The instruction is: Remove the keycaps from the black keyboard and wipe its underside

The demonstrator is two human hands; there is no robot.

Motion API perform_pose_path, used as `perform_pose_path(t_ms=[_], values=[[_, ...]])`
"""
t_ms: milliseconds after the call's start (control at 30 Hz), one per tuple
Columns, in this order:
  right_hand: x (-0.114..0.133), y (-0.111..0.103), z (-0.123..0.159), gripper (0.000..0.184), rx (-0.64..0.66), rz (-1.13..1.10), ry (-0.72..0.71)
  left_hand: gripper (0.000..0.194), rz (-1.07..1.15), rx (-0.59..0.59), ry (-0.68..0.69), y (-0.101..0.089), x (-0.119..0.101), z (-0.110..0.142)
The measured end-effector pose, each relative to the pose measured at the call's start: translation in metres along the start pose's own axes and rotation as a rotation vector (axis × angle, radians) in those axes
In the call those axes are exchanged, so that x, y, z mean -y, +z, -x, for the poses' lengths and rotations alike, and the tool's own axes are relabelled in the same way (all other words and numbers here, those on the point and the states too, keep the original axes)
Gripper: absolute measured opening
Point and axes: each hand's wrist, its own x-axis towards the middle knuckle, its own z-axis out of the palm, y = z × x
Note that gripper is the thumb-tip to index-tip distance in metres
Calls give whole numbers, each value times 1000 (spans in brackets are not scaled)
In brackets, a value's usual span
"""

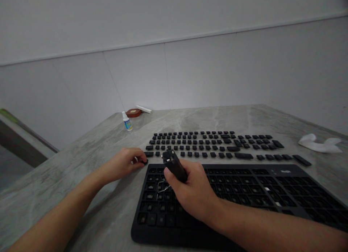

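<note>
A black keyboard [261, 185] lies in front of me, most of its key positions bare; a few keycaps [161, 220] sit in its bottom left row. My right hand [194, 190] is wrapped around a black keycap puller [176, 168], whose thin wire end hangs over the left part of the keyboard. Just beyond the keyboard's upper left corner, my left hand [129, 162] pinches a small black keycap [145, 162] at the table surface. Loose keycaps [201, 147] are laid out in rows behind the keyboard. The right hand and forearm hide part of the keyboard.
A small white spray bottle [127, 122] stands at the back left, near a reddish-brown box [133, 113] and a white strip [144, 109]. Some white crumpled material [319, 143] lies at the right. The grey table [103, 147] reaches back to a wall.
</note>
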Motion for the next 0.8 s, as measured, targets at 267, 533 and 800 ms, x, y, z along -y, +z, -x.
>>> perform_pose_path(t_ms=[267,533,800], values=[[0,0,0,29,1,14,10,15,3,5,-4,-1,-1,0],[-1,0,-1,27,-2,12,5,14,3,10,12,-2,-2,0],[-2,0,-2,29,-11,-15,-6,18,-16,-9,58,-8,-3,4]])
